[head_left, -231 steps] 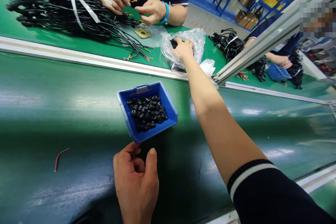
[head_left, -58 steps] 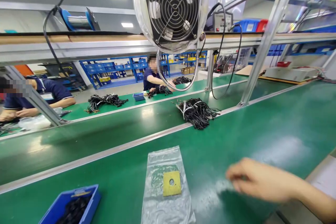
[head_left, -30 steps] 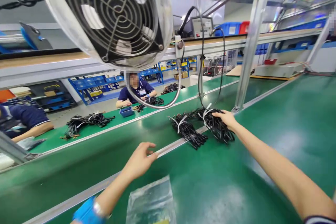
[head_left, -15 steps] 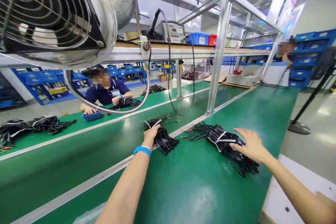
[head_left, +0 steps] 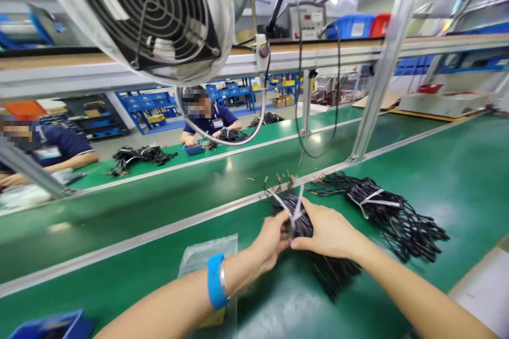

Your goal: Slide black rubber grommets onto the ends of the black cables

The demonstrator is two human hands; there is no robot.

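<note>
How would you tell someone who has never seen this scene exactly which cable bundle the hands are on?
Find the green bench nearest the camera, in front of the long silver rail. There the left hand and right hand meet at a black cable bundle bound with a white tie. Unlike the similar bundle lying to its right, this one has both hands on it.

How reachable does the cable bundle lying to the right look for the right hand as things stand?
Likely yes: the right-side bundle lies close beside the right hand, with nothing visible between except green worktop. That hand grips the other bundle, so probably must release first.
</note>
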